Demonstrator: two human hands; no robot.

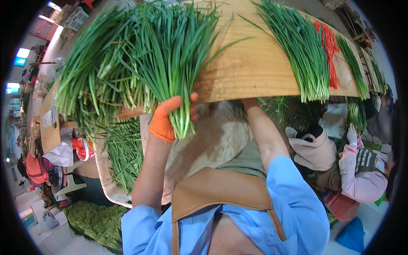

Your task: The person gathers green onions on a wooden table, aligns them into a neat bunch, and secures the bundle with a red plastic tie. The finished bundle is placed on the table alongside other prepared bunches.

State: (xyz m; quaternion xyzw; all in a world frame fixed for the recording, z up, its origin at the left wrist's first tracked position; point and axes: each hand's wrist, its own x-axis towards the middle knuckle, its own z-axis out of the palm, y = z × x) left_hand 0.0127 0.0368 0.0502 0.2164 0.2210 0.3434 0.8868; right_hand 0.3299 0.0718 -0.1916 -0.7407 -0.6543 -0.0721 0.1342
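Observation:
My left hand point(167, 116), in an orange glove, grips a bunch of garlic chives point(173, 70) near its pale cut ends. The leaves fan out away from me over the wooden table point(242, 76), and the stem ends hang past its near edge. Beside this bunch, on the left, lies a large loose heap of chives point(92, 60). My right forearm reaches under the table edge, so the right hand is hidden. A neat bundle of chives point(296, 51) rests on the table to the right, its white ends at the front edge.
Red ties point(330, 54) lie right of the neat bundle, with another chive bundle point(352, 67) beyond. A crate of chives point(102, 172) stands at my left, near a bucket with red ties point(85, 149). At right sits a person in white gloves point(363, 172). More greens point(95, 223) cover the floor lower left.

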